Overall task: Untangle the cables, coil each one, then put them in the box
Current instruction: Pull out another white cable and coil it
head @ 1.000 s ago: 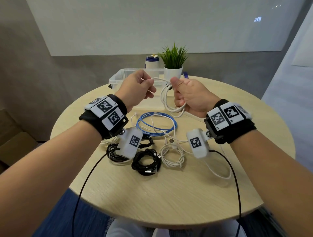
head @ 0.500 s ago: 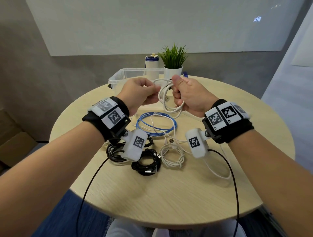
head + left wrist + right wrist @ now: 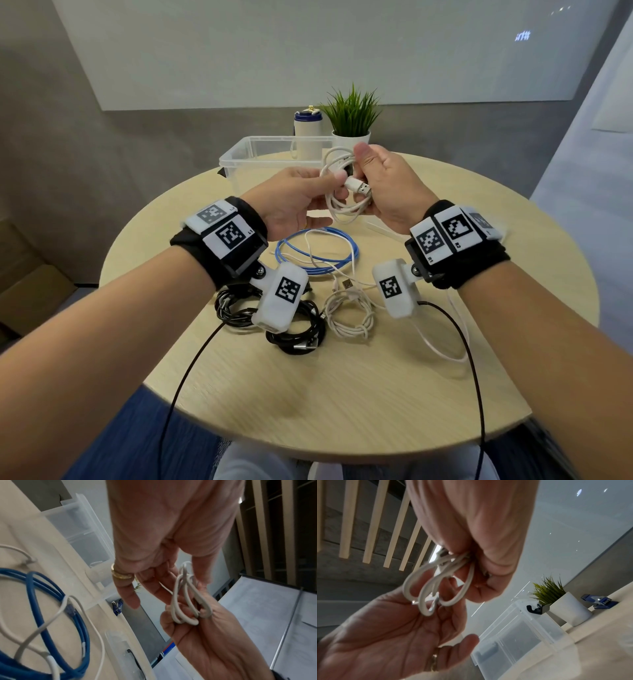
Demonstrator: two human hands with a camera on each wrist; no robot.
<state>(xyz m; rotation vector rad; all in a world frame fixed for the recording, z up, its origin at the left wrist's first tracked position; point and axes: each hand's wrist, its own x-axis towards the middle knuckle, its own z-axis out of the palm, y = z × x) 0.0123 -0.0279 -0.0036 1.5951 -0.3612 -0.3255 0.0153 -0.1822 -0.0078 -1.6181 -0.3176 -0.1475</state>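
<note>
Round pale wood tabletop (image 3: 342, 394), clear plastic box (image 3: 246, 154) at the far side. Right hand (image 3: 387, 188) grips the coiled white USB cable (image 3: 337, 205); left hand (image 3: 294, 198) pinches its loops. Tuck the plug end snugly so nothing springs loose.

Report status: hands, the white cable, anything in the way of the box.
Right hand grips coiled white cable. Left hand pinches its loops near the USB plug. Clear box just beyond, open, path unobstructed. Blue cable and black cables wait on table.
</note>
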